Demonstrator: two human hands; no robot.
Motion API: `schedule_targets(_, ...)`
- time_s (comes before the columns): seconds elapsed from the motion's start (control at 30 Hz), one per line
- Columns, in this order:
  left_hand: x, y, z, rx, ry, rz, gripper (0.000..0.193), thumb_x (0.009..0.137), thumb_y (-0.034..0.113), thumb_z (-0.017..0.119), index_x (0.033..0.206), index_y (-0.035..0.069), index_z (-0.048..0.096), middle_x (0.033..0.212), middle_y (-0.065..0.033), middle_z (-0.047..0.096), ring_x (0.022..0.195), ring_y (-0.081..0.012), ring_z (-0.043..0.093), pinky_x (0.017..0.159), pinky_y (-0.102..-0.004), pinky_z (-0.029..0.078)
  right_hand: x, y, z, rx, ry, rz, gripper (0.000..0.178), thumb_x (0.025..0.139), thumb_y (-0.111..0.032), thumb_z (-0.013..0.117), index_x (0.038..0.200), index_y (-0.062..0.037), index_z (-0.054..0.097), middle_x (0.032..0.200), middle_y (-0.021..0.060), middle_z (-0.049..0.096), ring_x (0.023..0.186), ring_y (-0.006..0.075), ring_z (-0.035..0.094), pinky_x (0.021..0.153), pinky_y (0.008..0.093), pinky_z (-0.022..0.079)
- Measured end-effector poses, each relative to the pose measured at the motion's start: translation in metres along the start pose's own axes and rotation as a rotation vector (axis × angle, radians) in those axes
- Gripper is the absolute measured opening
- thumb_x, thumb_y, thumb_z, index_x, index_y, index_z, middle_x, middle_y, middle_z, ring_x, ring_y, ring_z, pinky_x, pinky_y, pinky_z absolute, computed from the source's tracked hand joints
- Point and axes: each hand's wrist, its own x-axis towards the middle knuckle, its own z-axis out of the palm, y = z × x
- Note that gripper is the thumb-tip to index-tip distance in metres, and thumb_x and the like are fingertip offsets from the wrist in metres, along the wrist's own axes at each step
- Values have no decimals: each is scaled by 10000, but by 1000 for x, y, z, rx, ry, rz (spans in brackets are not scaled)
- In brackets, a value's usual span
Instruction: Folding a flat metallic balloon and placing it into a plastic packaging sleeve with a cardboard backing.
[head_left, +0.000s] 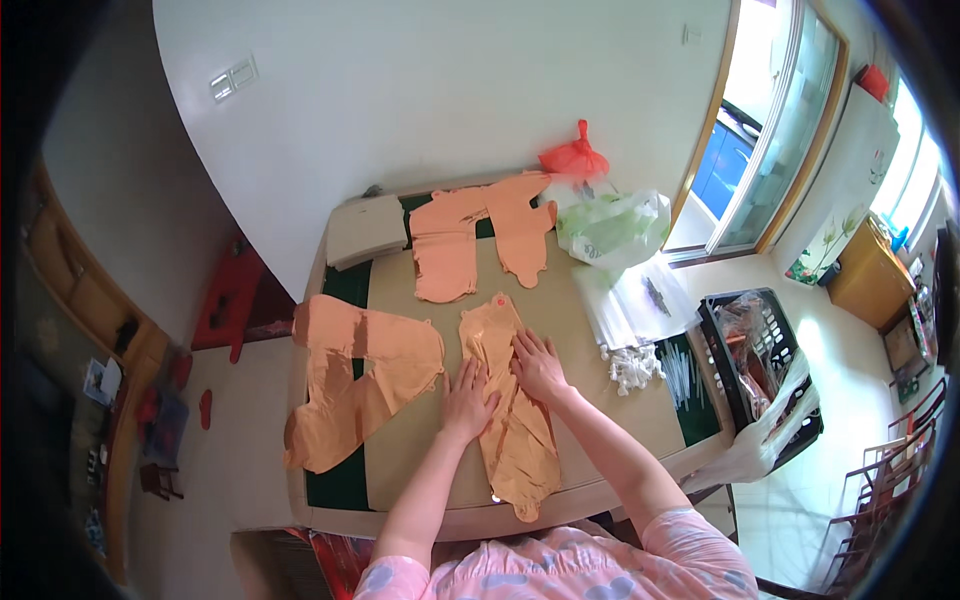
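Observation:
A flat rose-gold foil balloon [522,450], long, narrow and creased, lies on the table in front of me. My left hand [466,400] rests flat on its left edge, fingers stretched out. Farther up on the right side, my right hand [538,368] lies on the foil with its fingers spread. To the left is a second deflated foil balloon [385,325], wide at the top with a gap in its middle. Another flat foil balloon [445,262] lies at the back, its upper part meeting or overlapping more foil [520,235] on its right.
A stack of pale sheets [365,232] lies at the back left of the table [400,495]. On the right are a red bag [575,158], a green-white plastic bag [615,230], clear bags [640,300], white ties [632,368], thin sticks [682,375] and a black crate [722,345].

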Motion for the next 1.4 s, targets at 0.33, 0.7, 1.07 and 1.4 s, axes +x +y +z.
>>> schedule_targets(0.33, -8, 5, -3, -3, -39, -21, 651, 914, 458, 514, 1430, 84, 381, 1507, -117, 343, 1425, -242, 264, 1149, -550, 152, 60, 28, 11, -53, -61, -9, 496, 936, -266, 471, 1381, -52, 428, 1463, 114, 405, 1384, 272, 327, 1116, 552, 243)
schedule_targets(0.7, -5, 4, -2, -22, -51, -22, 657, 906, 430, 536, 1431, 74, 365, 1496, -132, 350, 1405, -267, 296, 1136, -564, 170, -5, 16, -19, 99, -162, -291, 430, 947, -185, 478, 1355, -52, 471, 1436, 131, 439, 1370, 293, 352, 1105, 536, 274)
schedule_targets(1.07, -2, 7, -7, 6, 6, 11, 604, 913, 414, 541, 1392, 68, 418, 1475, -137, 385, 1402, -260, 307, 1130, -568, 197, -229, 4, -108, 393, -407, -373, 557, 719, 9, 555, 1265, -102, 580, 1385, 64, 516, 1370, 200, 388, 1140, 478, 261)
schedule_targets(1.4, -6, 4, -7, 33, -40, -7, 615, 925, 434, 506, 1401, 58, 404, 1486, -131, 369, 1414, -263, 284, 1137, -564, 187, -107, -7, -85, 340, 77, -205, 295, 861, -80, 582, 1151, -76, 636, 1276, 113, 585, 1215, 289, 530, 1048, 492, 374)
